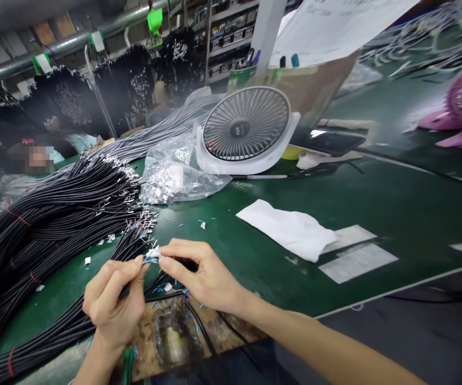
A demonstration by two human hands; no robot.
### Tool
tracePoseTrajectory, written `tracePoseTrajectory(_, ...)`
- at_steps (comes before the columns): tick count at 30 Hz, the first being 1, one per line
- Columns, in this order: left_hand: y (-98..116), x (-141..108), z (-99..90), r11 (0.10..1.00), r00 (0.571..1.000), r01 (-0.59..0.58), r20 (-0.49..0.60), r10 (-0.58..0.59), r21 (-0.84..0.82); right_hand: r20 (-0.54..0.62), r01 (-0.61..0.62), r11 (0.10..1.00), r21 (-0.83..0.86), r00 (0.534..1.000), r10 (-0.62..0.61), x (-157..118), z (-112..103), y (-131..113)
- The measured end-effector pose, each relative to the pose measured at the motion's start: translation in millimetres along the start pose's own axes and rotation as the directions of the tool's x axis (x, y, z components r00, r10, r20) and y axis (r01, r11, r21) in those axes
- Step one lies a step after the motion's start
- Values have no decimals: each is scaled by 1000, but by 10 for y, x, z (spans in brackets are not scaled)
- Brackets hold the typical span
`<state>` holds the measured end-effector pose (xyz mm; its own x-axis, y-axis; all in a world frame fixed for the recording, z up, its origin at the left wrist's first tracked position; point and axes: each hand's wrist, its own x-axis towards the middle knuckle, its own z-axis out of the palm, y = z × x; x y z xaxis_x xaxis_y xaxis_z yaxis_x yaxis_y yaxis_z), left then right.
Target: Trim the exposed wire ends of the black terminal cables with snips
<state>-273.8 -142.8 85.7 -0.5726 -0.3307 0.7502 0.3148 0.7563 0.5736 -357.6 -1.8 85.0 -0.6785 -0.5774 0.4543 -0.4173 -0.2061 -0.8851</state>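
My left hand (114, 294) is closed in a pinch on thin blue wires (149, 260). My right hand (202, 272) pinches a small white piece (154, 251), perhaps a connector, against those wires; its exact kind is too small to make out. The fingertips of both hands nearly meet. Just behind them lie the stripped ends of a bundle of black cables (135, 240). Below the hands is a worn wooden board (146, 331) with a clear-covered block (175, 337) on it, and blue wire scraps are scattered about.
Large bundles of black cables (54, 230) cover the left side of the green table (263, 256). Behind stand a clear plastic bag (186, 184) and a fan (243, 128). A white cloth (287, 227) lies to the right, a phone (331, 140) beyond. Another person (34, 160) is at far left.
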Motion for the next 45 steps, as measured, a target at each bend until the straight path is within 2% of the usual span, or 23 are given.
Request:
tracePoseTrajectory(5,-62,-63,-9,993,996,91,25,-90,-69,-9,-7,1000,-29,1000,6,1,-2,-6)
tracePoseTrajectory(10,-88,-93,-21,992,994,108,31,-106,-60,-15,-10,1000,-25,1000,10,4,3,-22)
tracePoseTrajectory(14,-76,-86,-12,996,996,83,30,-82,-27,-10,-26,997,-66,1000,26,8,6,-36)
tracePoseTrajectory(18,-44,-69,10,1000,1000,0,17,-1,30,-24,-36,995,-96,999,34,9,3,-33)
tracePoseTrajectory(20,-35,-64,12,999,998,46,31,-47,29,-61,-26,993,-118,998,19,4,-1,-25)
tracePoseTrajectory(22,-33,-61,6,986,985,164,62,-163,-18,-90,-12,990,-140,996,-1,-2,-7,-14)
tracePoseTrajectory(26,-21,-37,-13,931,918,359,205,-340,-65,-95,22,981,-191,995,-41,-12,-21,2)
tracePoseTrajectory(30,13,33,-18,876,826,477,379,-417,-75,-89,44,971,-234,994,-66,-9,-31,-1)
tracePoseTrajectory(32,20,82,-18,822,764,557,461,-452,-117,-69,36,972,-231,996,-53,-2,-36,-10)
tracePoseTrajectory(35,11,151,-18,693,651,695,577,-493,-192,-44,-12,978,-207,999,3,10,-45,-26)
tracePoseTrajectory(36,6,166,-15,667,634,716,591,-499,-205,-55,-35,978,-207,998,24,14,-48,-30)
tracePoseTrajectory(38,0,179,-6,666,655,712,554,-513,-224,-113,-76,973,-217,992,52,24,-53,-38)
tracePoseTrajectory(41,23,160,21,743,728,642,454,-514,-188,-180,-104,967,-232,982,62,38,-56,-31)
tracePoseTrajectory(42,39,149,30,765,737,623,446,-508,-159,-174,-94,967,-237,983,53,41,-55,-20)
tracePoseTrajectory(45,91,115,55,800,723,595,487,-491,-77,-105,21,965,-261,993,-50,37,-59,53)
